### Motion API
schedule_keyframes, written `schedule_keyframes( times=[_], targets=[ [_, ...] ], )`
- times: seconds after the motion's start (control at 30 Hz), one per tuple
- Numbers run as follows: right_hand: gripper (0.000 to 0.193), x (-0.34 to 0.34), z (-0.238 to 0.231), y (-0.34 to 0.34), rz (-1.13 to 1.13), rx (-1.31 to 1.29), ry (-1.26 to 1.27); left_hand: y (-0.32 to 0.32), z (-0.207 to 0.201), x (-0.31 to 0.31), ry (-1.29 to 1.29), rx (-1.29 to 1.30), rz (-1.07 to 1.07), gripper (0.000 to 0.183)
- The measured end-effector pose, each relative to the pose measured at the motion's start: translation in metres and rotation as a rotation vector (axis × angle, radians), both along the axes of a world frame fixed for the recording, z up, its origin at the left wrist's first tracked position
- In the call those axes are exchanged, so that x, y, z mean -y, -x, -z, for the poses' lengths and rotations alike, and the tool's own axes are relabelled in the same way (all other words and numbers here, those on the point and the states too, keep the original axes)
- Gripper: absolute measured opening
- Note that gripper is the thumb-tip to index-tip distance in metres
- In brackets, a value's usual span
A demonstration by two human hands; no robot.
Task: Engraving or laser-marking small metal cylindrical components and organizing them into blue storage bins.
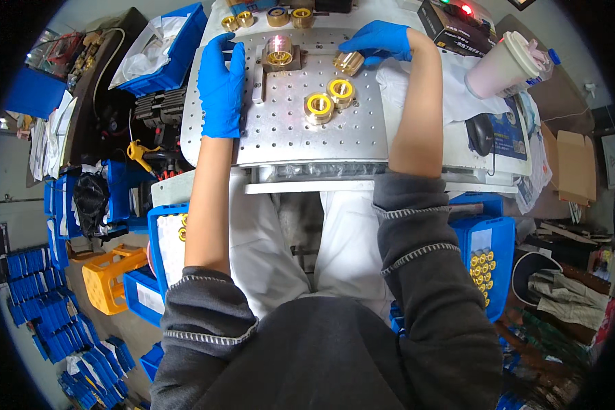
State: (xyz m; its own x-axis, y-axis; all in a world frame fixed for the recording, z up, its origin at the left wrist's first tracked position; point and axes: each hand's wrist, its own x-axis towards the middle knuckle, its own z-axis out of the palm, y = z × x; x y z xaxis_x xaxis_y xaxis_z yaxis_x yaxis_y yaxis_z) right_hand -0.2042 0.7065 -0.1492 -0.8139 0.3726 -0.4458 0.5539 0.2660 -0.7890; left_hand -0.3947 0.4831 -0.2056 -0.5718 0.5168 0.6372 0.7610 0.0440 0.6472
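My left hand (221,89), in a blue glove, rests at the left side of a perforated metal plate (287,140). Its thumb stands apart from the fingers and it holds nothing. In a blue glove too, my right hand (384,39) grips a short brass cylinder (349,63), tilted over the plate's right part. Between the hands, another brass cylinder (279,58) sits at a metal block (286,66), with reddish light on its top. Two brass cylinders with yellow inner rings, one nearer (318,108) and one farther (340,91), stand side by side on the plate.
Several brass pieces (278,17) line the plate's far edge. To the right are a white cloth (451,89), a lidded cup (502,67), a black mouse (480,134) and a dark box (458,27). Blue bins flank my legs; the right bin (501,273) holds several yellow-ringed pieces.
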Motion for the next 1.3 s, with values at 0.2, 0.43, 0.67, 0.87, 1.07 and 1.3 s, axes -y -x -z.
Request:
schedule_keyframes(
  times=[0.2, 0.43, 0.67, 0.87, 1.07, 1.3],
  targets=[
    [0.032, -0.005, 0.013, 0.030, 0.280, -0.465, 0.321, 0.006, 0.007, -0.005, -0.020, -0.067, 0.012, 0.030],
    [0.031, 0.044, -0.002, 0.067, 0.324, -0.742, 0.760, 0.014, 0.012, 0.006, 0.018, -0.059, 0.020, 0.030],
    [0.020, -0.029, 0.062, 0.078, 0.552, -0.869, 1.107, 0.009, 0.011, -0.006, 0.009, -0.101, 0.048, 0.030],
    [0.023, -0.038, 0.070, 0.075, 0.195, -0.921, 0.736, 0.010, 0.016, -0.015, 0.039, -0.168, 0.108, 0.032],
    [0.026, 0.006, 0.042, 0.073, 0.320, -0.798, 0.636, 0.006, 0.007, -0.013, 0.077, -0.271, 0.235, 0.037],
    [0.028, 0.017, 0.046, 0.082, 0.241, -0.752, 0.349, 0.016, 0.012, -0.023, 0.006, -0.346, 0.282, 0.038]
  ],
)
